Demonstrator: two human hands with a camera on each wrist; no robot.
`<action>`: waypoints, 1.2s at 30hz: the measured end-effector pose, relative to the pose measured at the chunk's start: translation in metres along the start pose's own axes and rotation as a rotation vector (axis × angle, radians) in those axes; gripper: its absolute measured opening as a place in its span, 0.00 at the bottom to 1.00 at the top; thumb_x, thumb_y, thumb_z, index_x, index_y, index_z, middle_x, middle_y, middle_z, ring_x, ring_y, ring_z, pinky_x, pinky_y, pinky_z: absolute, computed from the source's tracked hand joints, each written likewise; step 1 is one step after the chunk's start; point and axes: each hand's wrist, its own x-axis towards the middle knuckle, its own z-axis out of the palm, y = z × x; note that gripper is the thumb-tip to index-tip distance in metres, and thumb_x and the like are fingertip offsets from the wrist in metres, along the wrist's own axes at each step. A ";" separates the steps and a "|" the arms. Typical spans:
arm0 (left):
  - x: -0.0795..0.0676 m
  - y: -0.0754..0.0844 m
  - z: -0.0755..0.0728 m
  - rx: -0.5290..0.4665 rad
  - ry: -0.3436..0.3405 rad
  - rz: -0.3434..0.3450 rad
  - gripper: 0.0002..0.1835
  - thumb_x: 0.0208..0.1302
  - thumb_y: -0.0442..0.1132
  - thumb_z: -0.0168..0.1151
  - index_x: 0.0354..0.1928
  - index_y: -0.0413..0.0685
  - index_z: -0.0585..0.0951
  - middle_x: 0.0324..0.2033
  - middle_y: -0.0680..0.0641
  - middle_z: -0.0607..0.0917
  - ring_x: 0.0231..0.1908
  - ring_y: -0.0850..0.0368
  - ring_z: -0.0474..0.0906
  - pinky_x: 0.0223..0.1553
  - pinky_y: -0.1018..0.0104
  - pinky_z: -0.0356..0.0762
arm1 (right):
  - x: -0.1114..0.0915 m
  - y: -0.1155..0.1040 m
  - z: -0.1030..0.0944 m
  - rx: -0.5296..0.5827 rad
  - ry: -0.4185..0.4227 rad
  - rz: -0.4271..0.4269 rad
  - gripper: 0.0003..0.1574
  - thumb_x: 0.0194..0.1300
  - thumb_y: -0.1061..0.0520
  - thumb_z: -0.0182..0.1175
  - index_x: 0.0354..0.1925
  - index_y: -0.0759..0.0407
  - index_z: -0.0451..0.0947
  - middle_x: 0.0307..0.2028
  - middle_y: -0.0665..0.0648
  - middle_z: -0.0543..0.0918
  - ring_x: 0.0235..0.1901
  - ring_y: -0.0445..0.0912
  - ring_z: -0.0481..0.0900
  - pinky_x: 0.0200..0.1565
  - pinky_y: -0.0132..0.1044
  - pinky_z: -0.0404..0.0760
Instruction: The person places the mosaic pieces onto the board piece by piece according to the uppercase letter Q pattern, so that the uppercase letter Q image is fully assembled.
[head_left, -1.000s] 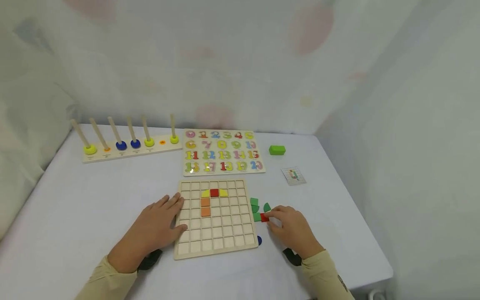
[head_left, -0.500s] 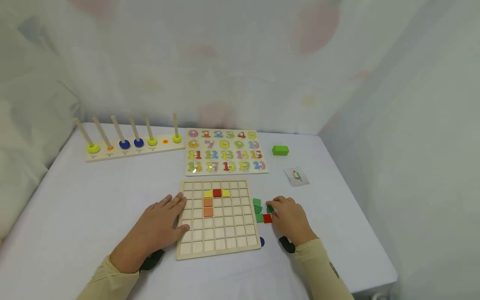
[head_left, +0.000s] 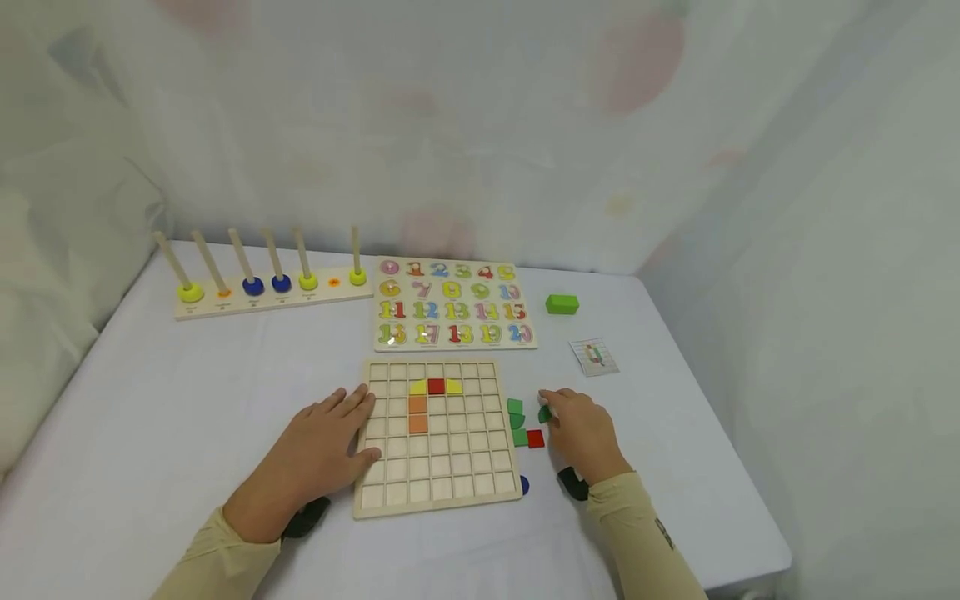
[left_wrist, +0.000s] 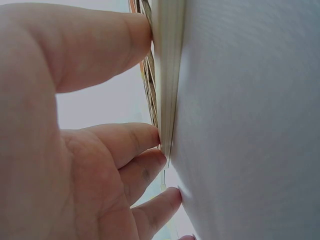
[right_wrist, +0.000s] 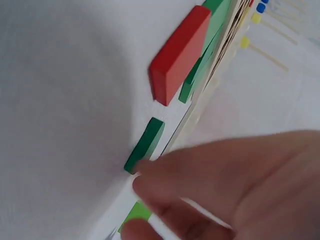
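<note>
My left hand (head_left: 318, 446) lies with its fingers spread along the left edge of a wooden grid board (head_left: 438, 464); the left wrist view shows fingertips against the board's side. A dark green quarter-round tile (head_left: 545, 414) lies flat on the table right of the board. At one end of this tile (right_wrist: 145, 145) are the thumb and a fingertip of my right hand (head_left: 585, 433), its index finger reaching past it in the head view. Beside the board's right edge lie several green tiles (head_left: 515, 407) and a red square tile (head_left: 536, 438). Two yellow, one red and two orange tiles (head_left: 417, 424) sit in the grid.
Behind the board lie a number puzzle (head_left: 456, 321) and, to its left, a peg stand (head_left: 337, 293) with rings. A green block (head_left: 562, 304) and a small pattern card (head_left: 594, 357) are at the right. A blue rounded piece (head_left: 524, 484) pokes out by the board's lower right corner.
My right hand has left the red square tile and moved to the dark green quarter-round tile, which has shifted slightly away from the board. The left hand stays on the board's edge.
</note>
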 end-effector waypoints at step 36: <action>-0.004 0.008 -0.011 0.001 -0.045 -0.048 0.45 0.71 0.59 0.69 0.79 0.37 0.69 0.79 0.38 0.66 0.77 0.33 0.61 0.71 0.32 0.64 | -0.006 -0.144 -0.003 -0.047 0.005 -0.688 0.05 0.70 0.49 0.75 0.43 0.42 0.94 0.42 0.44 0.88 0.39 0.43 0.83 0.34 0.34 0.79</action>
